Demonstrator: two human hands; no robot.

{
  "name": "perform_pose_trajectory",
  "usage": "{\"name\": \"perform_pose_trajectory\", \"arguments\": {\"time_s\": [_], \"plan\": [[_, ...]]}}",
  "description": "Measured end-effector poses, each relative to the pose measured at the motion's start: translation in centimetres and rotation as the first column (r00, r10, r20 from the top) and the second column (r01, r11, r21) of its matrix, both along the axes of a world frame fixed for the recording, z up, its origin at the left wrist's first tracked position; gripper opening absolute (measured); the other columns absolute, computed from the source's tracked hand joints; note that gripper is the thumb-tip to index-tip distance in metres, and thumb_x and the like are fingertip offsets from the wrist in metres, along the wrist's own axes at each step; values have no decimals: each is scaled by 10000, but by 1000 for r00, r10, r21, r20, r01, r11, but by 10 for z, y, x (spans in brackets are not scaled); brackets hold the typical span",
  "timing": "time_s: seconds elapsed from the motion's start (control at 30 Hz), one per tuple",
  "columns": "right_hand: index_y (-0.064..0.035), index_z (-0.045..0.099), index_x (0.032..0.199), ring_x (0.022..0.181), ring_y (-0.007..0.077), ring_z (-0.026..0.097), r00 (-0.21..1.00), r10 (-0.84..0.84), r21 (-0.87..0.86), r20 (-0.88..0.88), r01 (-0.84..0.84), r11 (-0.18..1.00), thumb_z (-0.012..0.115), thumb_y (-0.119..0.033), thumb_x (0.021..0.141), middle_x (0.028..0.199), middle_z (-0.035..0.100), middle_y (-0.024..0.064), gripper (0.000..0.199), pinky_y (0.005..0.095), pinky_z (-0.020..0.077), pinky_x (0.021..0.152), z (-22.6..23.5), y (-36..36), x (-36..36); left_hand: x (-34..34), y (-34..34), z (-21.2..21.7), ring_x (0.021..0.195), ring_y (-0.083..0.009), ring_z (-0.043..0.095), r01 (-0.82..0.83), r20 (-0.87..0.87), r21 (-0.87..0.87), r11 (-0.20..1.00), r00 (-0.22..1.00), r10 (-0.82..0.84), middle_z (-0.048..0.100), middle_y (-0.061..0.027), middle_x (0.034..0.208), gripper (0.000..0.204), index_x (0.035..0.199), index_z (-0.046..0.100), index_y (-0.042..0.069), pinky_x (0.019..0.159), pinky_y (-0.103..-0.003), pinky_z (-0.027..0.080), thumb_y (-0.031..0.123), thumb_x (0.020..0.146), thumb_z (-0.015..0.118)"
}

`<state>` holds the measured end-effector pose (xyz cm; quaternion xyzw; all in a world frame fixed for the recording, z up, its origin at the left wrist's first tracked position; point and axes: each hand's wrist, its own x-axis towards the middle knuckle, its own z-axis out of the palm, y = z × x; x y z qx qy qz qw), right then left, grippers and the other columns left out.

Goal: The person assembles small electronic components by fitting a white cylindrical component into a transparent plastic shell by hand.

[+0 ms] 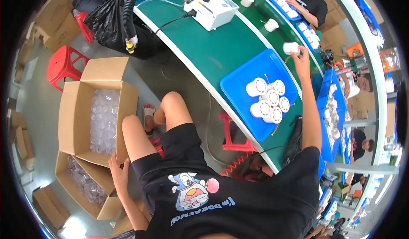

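My right hand (301, 60) reaches out over the green bench, its fingers pinching a white round plastic housing (291, 48) by its side. Just below that hand lies a blue tray (236, 83) with several white round housings (272, 97) grouped in it, slotted ends up, some with short wires. Down at my left, my left hand (119, 170) rests by the near edge of a cardboard box (69, 119), fingers apart and nothing visible in them. Clear plastic cups or covers (103, 119) fill that box in rows.
A second cardboard box (64, 175) holds clear plastic pieces. A white machine (211, 9) with cables stands on the bench (200, 47). More housings (271, 25) sit on the far green strip. A black hose (128, 17), red stools (66, 64) and a co-worker (306, 2) are nearby.
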<state>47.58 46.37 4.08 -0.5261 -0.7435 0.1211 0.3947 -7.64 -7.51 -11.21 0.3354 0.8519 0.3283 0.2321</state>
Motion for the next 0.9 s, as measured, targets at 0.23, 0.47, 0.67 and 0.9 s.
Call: {"name": "perform_pose_trajectory", "arguments": {"time_s": [0.23, 0.47, 0.67, 0.9], "plan": [[-21, 499, 1124, 1041, 404, 616, 878, -409, 24, 249, 417, 909, 753, -313, 775, 1076, 633, 253, 521, 430, 469, 912, -50, 90, 83, -5, -81, -67, 906, -211, 590, -85, 6, -223, 971, 996, 89, 566, -153, 1170, 462, 1253, 532, 3, 822, -336, 496, 197, 865, 693], [-6, 582, 1206, 919, 322, 650, 918, 118, -107, 379, -83, 991, 652, -290, 898, 1002, 669, 189, 425, 399, 500, 826, 16, -31, -94, 15, -160, -102, 981, -285, 618, -150, 56, -278, 949, 983, 172, 587, -179, 1151, 412, 1209, 568, -12, 866, -351, 492, 214, 881, 676], [-51, 574, 1269, 1158, 379, 546, 655, 393, -321, 645, -235, 917, 729, -164, 806, 1232, 583, 209, 501, 419, 445, 969, 29, -167, -129, -28, -49, -102, 1016, -331, 609, -147, 74, -63, 987, 986, 152, 610, -220, 1116, 517, 1278, 524, -4, 876, -374, 491, 242, 860, 702], [-19, 526, 1322, 1137, 330, 548, 736, 248, -157, 630, -193, 969, 656, -146, 900, 1258, 572, 180, 460, 404, 423, 977, 37, -173, -134, -138, -5, -168, 927, -348, 622, -309, 35, 35, 950, 951, 308, 630, -207, 1050, 472, 1240, 520, 5, 801, -410, 499, 192, 839, 680]]}}
